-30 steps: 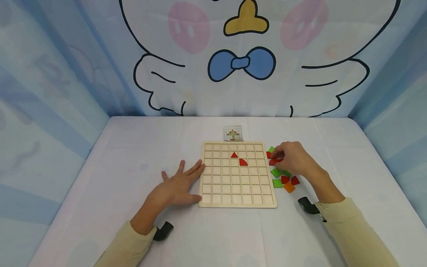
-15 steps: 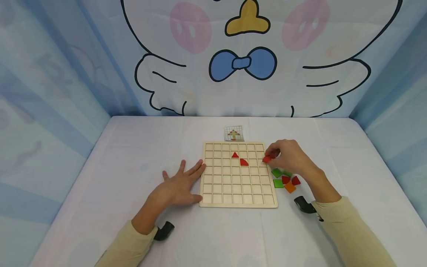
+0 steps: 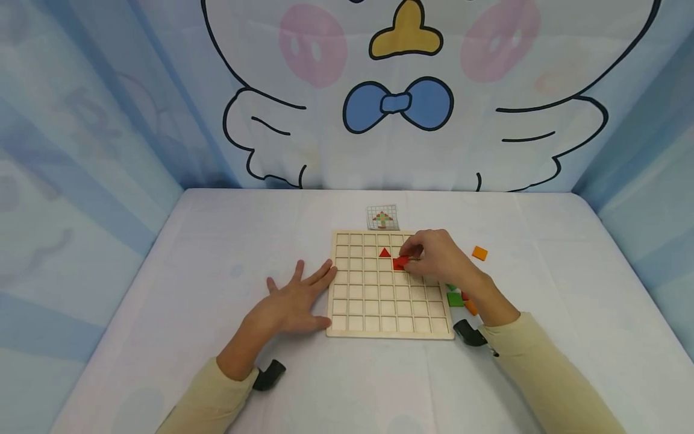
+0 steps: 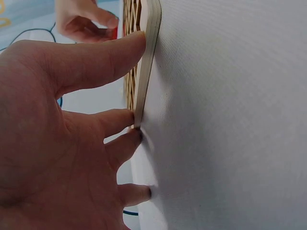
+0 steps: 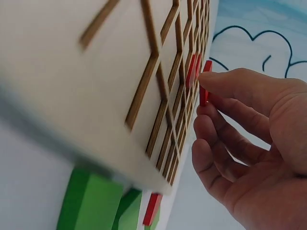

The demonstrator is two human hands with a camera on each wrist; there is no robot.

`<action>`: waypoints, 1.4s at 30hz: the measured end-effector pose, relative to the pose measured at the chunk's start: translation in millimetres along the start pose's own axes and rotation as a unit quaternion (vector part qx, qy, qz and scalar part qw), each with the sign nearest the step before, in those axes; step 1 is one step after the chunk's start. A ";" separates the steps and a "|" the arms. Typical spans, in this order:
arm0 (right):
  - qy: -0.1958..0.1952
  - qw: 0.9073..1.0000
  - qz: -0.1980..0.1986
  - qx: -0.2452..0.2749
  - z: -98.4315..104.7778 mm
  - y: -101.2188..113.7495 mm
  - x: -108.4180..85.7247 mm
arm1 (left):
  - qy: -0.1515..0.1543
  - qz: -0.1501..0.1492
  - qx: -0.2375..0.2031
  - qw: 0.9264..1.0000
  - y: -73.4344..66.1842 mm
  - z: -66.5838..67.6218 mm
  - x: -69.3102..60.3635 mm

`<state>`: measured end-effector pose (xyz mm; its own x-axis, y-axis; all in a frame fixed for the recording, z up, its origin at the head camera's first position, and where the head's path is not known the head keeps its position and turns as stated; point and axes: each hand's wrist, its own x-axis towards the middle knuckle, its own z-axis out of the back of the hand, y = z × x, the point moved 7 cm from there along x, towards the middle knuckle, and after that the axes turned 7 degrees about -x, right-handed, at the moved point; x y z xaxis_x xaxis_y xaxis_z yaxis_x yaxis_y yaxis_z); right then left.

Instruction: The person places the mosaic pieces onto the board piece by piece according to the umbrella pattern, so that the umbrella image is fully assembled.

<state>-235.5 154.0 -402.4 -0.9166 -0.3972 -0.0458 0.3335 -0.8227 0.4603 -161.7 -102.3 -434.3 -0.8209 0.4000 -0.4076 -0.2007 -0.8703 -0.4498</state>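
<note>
My right hand (image 3: 441,256) is over the upper middle of a wooden grid board (image 3: 358,307). It pinches a small red tile (image 5: 205,84) between thumb and fingers; the tile's full outline is hard to make out. Just below it, a red quarter-circle tile (image 3: 397,266) lies in a cell, partly covered. A red triangle tile (image 3: 384,253) sits in a cell up and to the left. Spread out on the table, my left hand (image 3: 293,307) touches the board's left edge with thumb and fingertips. In the left wrist view the thumb (image 4: 110,60) presses the board's side.
A small pattern card (image 3: 382,217) lies behind the board. Right of the board are loose tiles, including a green square (image 3: 455,299) and an orange tile (image 3: 471,308), partly hidden by my right arm. Another orange tile (image 3: 479,253) lies farther back.
My right hand has picked a red tile from the loose ones and carried it left over the board. An orange tile behind the hand has come into view. The left hand stays in place.
</note>
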 end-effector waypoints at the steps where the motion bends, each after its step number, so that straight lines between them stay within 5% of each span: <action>1: -0.001 1.000 0.004 0.001 -1.3 2.4 1.6 | 0.000 -0.002 0.000 1.000 -0.2 -0.3 0.1; 17: 0.024 0.999 0.045 -0.003 -23.6 41.1 24.8 | -0.006 0.004 0.006 1.000 0.1 -0.8 2.6; 42: 0.025 0.998 0.061 -0.015 -30.7 46.7 28.4 | -0.006 -0.003 0.005 1.000 -0.5 -1.6 2.2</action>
<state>-239.2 91.8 -409.4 -0.8570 -0.5141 -0.0348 0.4492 -0.7784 0.4385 -162.6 -100.5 -436.2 -0.8265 0.4012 -0.3950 -0.2108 -0.8710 -0.4437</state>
